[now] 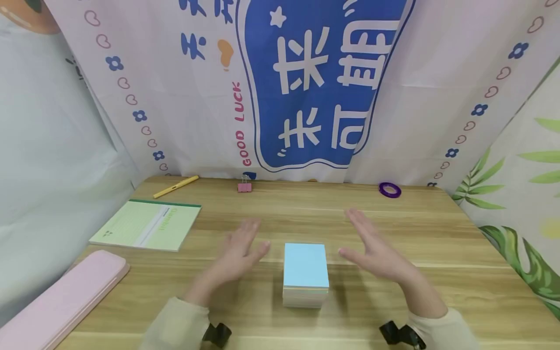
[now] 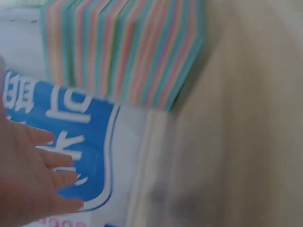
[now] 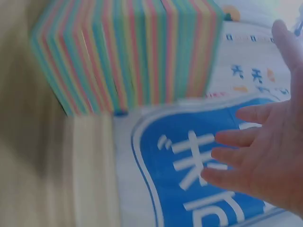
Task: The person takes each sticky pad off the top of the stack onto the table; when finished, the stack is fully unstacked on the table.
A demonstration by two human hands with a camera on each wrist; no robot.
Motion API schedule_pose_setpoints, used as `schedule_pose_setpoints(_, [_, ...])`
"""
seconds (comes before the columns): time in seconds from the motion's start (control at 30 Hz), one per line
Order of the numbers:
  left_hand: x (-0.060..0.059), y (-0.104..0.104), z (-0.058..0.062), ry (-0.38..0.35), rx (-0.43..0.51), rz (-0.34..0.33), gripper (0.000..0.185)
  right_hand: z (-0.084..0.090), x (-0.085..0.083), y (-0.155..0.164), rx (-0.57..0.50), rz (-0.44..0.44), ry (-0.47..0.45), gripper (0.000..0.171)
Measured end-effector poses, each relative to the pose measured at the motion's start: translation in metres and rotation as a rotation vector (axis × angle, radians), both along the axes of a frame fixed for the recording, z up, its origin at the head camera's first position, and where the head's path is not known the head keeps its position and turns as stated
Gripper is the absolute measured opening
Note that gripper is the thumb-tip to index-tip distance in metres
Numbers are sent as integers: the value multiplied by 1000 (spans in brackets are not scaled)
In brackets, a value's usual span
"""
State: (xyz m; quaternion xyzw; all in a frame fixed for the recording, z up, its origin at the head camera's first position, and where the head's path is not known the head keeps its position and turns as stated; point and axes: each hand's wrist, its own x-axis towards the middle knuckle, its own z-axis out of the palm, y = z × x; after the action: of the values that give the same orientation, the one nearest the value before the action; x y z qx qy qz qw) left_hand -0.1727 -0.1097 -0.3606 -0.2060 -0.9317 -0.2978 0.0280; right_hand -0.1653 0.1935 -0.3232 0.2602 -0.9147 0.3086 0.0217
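Hands: I'm hovering left hand (image 1: 238,253) and right hand (image 1: 372,250) — fingers spread, holding nothing.
Between them: paper stack (image 1: 306,272).
Next: closing in evenly, probably.

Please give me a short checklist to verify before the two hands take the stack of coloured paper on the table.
1. Left hand free, fingers straight: ok.
2. Right hand free, fingers straight: ok.
3. Paper stack lies between the hands, neither touching it: ok.
4. Stack edges aligned: cannot tell; the wrist views are blurred, and its striped side looks stepped there.
5. Table beside the stack free of other items: ok; the green notepad, pink binder clip and purple tape ring lie well apart.
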Motion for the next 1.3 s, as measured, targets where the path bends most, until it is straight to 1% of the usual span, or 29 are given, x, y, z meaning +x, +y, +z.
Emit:
schedule_pose_setpoints(0.03, [3,3,-2,-32,69,-53,67,-1,3,-7,-37,57,-22,84])
schedule_pose_setpoints(0.1, [10,8,-7,-99,200,-144,70,-5,6,-20,-78,134,-48,88])
schedule_pose_setpoints(0.2, [16,16,-17,-185,374,-247,82,-15,8,-33,-109,201,-72,94])
schedule_pose_setpoints(0.23, [18,19,-20,-202,426,-267,85,-19,8,-35,-121,211,-74,96])
schedule_pose_setpoints(0.33, [19,28,-27,-258,541,-315,94,-29,7,-39,-137,227,-65,100])
schedule_pose_setpoints(0.4, [21,34,-29,-298,614,-341,98,-33,6,-39,-155,235,-77,101])
schedule_pose_setpoints(0.47, [24,39,-29,-322,657,-352,102,-36,6,-37,-162,236,-87,101])
schedule_pose_setpoints(0.5, [26,41,-29,-322,675,-360,103,-37,6,-37,-167,235,-93,100])
schedule_pose_setpoints(0.57, [29,43,-28,-304,693,-364,103,-38,8,-36,-194,244,-104,97])
schedule_pose_setpoints(0.67, [29,44,-33,-261,692,-362,101,-36,13,-38,-259,265,-86,93])
schedule_pose_setpoints(0.73, [27,44,-40,-235,680,-371,99,-33,18,-40,-305,281,-78,90])
schedule_pose_setpoints(0.8, [23,43,-48,-227,661,-378,98,-30,21,-43,-337,287,-76,86])
schedule_pose_setpoints(0.93, [17,40,-61,-209,606,-375,98,-25,25,-45,-336,264,-84,84])
schedule_pose_setpoints(1.0, [17,40,-64,-199,594,-374,97,-25,25,-46,-331,253,-84,84])
schedule_pose_setpoints(1.1, [17,40,-65,-198,590,-367,96,-25,26,-45,-327,243,-83,84])
schedule_pose_setpoints(1.2, [18,40,-63,-206,582,-359,95,-25,26,-44,-333,235,-84,84])
schedule_pose_setpoints(1.23, [19,41,-61,-210,581,-356,95,-25,25,-44,-337,235,-87,84])
schedule_pose_setpoints(1.3, [23,41,-53,-214,578,-351,94,-25,25,-44,-345,236,-95,83])
